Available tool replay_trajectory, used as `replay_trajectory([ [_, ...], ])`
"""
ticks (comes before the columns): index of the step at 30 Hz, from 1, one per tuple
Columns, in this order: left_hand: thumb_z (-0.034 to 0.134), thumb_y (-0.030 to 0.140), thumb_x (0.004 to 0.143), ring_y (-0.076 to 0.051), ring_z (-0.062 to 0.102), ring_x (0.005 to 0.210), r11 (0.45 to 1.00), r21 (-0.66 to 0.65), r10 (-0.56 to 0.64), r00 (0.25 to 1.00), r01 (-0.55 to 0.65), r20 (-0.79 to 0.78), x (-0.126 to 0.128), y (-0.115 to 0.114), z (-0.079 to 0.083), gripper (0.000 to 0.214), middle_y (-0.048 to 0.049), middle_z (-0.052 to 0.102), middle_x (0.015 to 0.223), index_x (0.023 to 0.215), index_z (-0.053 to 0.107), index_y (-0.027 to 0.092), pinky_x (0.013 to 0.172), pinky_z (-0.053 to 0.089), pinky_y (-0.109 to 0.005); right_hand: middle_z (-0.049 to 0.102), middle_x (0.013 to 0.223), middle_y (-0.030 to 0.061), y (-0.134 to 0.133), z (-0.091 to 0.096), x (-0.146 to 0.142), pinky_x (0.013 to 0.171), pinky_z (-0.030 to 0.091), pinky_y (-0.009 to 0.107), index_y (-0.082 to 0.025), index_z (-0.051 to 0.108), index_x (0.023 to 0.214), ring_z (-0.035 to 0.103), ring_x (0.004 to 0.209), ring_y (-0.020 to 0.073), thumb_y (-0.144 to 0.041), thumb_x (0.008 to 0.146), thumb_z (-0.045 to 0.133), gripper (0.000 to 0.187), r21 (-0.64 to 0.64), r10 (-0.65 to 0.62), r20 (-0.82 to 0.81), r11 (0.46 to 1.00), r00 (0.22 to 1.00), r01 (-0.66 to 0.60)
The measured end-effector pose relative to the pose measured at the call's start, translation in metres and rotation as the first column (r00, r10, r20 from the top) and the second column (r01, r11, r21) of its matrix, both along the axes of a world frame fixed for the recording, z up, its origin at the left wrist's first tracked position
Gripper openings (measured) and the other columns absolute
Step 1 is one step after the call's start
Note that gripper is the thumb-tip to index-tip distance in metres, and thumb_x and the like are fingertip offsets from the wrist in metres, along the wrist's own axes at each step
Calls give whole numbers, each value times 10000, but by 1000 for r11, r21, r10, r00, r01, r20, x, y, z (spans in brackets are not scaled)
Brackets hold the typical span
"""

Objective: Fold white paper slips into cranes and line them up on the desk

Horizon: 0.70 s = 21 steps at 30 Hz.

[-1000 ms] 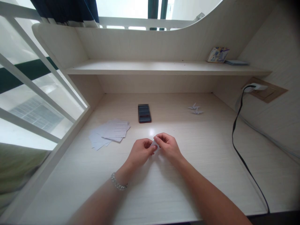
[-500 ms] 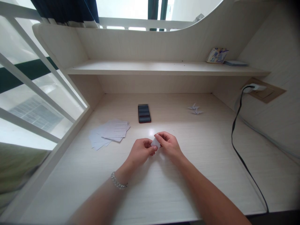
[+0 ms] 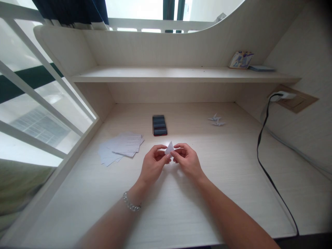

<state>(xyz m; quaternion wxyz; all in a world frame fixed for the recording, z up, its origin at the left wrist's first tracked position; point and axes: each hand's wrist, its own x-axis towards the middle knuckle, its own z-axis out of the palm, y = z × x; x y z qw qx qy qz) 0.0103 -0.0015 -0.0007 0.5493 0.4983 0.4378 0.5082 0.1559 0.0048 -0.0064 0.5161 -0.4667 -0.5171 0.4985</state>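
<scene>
A small piece of folded white paper (image 3: 169, 148) is held above the desk, its pointed tip upward. My left hand (image 3: 156, 161) pinches its lower left side between thumb and fingers. From the right, my right hand (image 3: 186, 158) grips the lower right edge the same way, the two thumbs close together. The fingers cover the paper's bottom part. Two small folded paper cranes (image 3: 217, 120) sit farther back on the right. Loose sheets of lined paper (image 3: 124, 145) lie fanned out to the left of my hands.
A dark phone-like rectangle (image 3: 159, 125), its face pixelated, lies behind my hands. A black cable (image 3: 261, 166) runs from the wall socket (image 3: 295, 98) down the desk's right side. Above the back stretches a shelf (image 3: 155, 74) with a colourful packet (image 3: 241, 60). White rails (image 3: 38, 93) border the left.
The folded paper has turned so that its point faces up, and it has risen slightly in the view. My right hand's fingers have shifted from its top to its lower right edge.
</scene>
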Motion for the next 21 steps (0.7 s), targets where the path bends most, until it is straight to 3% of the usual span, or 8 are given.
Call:
replay_trajectory([
  [7, 673, 291, 719, -151, 639, 649, 1000, -7, 1, 1000, -1, 9, -1, 0, -1, 334, -13, 644, 715, 1000, 535, 175, 662, 531, -313, 621, 742, 25, 1, 0, 0, 545, 460, 272, -183, 586, 862, 586, 647, 158, -343, 690, 688, 257, 7, 4, -34, 1000, 999, -3],
  [14, 678, 218, 681, -154, 644, 633, 999, -23, 30, 999, -29, 14, -3, 2, -2, 223, -33, 663, 755, 877, 598, 151, 641, 539, -304, 614, 726, 22, 3, 0, 1, 543, 469, 259, -175, 620, 782, 579, 663, 154, -272, 676, 666, 150, -70, 119, -69, 990, 991, -124],
  [18, 623, 174, 679, -183, 655, 679, 996, -90, 9, 998, -4, 55, -5, 2, 0, 161, -57, 680, 716, 820, 674, 116, 707, 547, -339, 623, 723, 19, 3, -1, 2, 573, 485, 266, -181, 646, 770, 578, 680, 155, -214, 675, 620, 104, -63, 121, -58, 990, 991, -124],
  [21, 612, 248, 713, -183, 650, 661, 990, -142, 15, 995, -1, 96, -5, 1, 2, 195, -77, 693, 746, 821, 694, 108, 691, 549, -350, 631, 722, 19, 2, -1, 2, 591, 488, 270, -181, 661, 749, 581, 674, 153, -196, 677, 586, 105, -64, 113, -54, 991, 992, -117],
])
